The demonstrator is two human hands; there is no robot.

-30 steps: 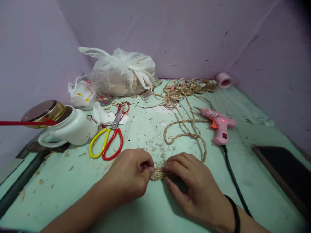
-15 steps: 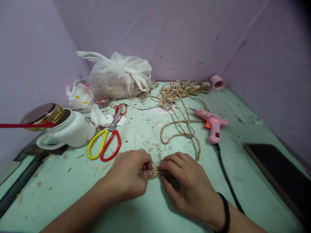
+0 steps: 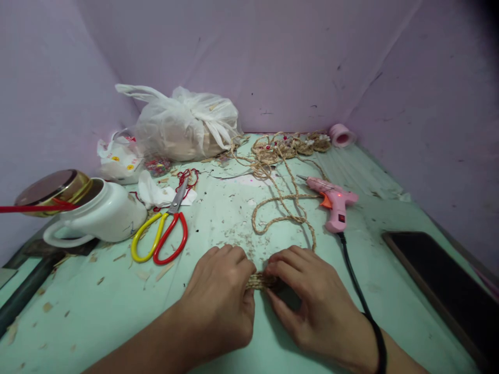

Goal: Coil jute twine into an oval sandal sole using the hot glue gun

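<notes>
Between my two hands, low over the table, is a small flat piece of braided straw cord (image 3: 257, 281) laid in rows. My left hand (image 3: 224, 296) is closed on its left end, with the fingertips largely hidden behind the knuckles. My right hand (image 3: 312, 301) grips the right end, thumb below and fingers above. A long braided straw cord (image 3: 286, 208) loops across the table beyond my right hand. Off to the right of that cord lies a pink glue gun (image 3: 333, 200) with a red light on. Scissors (image 3: 169, 226) with yellow and red handles rest ahead of my left hand.
A white jug (image 3: 105, 215) lies on its side at left, beside a gold-rimmed lid (image 3: 58, 189). A tied plastic bag (image 3: 187, 124) and straw pieces with beads (image 3: 288, 148) line the back. A phone (image 3: 440, 291) lies right of the black cable (image 3: 354, 280).
My left hand has moved slightly right and turned, its fingers now closed further over the straw piece. The right hand still grips its end. The whole view has shifted a little.
</notes>
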